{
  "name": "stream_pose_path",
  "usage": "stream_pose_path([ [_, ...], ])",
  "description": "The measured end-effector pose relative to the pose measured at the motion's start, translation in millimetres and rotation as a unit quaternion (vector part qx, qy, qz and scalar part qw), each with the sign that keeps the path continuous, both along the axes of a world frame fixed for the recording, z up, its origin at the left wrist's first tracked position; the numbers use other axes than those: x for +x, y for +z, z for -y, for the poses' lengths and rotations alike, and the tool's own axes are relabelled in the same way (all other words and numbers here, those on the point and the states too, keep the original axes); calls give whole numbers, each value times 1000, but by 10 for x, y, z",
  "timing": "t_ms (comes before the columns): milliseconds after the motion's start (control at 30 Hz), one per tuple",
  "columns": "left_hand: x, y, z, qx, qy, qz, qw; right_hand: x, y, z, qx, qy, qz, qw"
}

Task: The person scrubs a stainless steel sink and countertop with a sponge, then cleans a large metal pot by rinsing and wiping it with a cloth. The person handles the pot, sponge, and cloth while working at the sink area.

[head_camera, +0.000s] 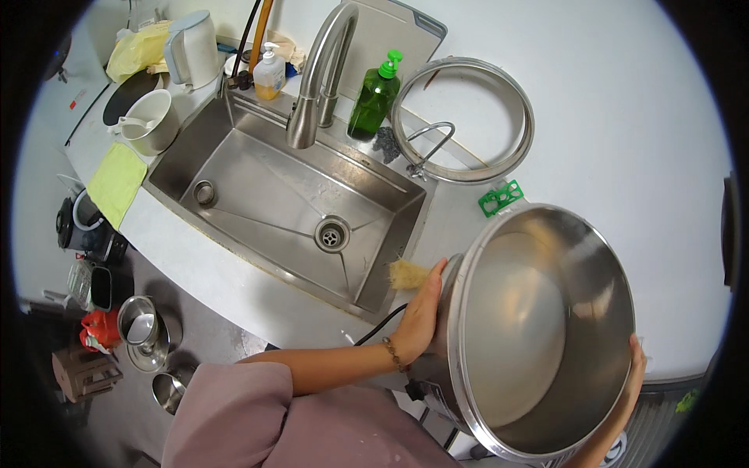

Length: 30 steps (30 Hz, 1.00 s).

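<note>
A large round stainless steel pot (597,304) is tilted on the counter's right side, its open mouth facing up and towards me. My left hand (422,313) presses flat against its near-left outer wall. On the far right side my right hand (636,365) holds the outer wall below the rim; part of that hand is hidden. A pale loofah-like scrubber (408,275) lies beside my left fingertips, at the sink's edge. The stainless steel sink (263,169) has no dishes in it. A black cord (380,324) runs close to my left wrist.
Behind the sink are a gooseneck faucet (304,117), a green pump bottle (373,99) and a metal ring (526,128) leaning on the wall. A green plastic holder (501,199) lies near the pot. Left stand a white pitcher (199,52) and tub (161,126). Metal pots (168,391) are on the floor.
</note>
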<state>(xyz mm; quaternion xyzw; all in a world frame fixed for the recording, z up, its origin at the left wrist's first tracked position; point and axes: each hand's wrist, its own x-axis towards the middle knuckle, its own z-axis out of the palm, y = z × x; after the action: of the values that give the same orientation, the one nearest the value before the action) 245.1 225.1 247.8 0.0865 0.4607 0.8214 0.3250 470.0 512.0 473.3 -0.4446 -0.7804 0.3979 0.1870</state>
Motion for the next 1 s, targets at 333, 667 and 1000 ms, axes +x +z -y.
stream_pose_path([
  [333, -99, -409, 183, 10, 61, 87, 994, -893, 387, 393, 143, 8, 68, 987],
  [667, -322, -603, 558, 231, 56, 394, 888, -2062, 630, 835, 148, 123, 124, 973],
  [1000, -390, -879, 511, 246, 106, 402, 876, -2780, 603, 1101, 186, 171, 164, 954],
])
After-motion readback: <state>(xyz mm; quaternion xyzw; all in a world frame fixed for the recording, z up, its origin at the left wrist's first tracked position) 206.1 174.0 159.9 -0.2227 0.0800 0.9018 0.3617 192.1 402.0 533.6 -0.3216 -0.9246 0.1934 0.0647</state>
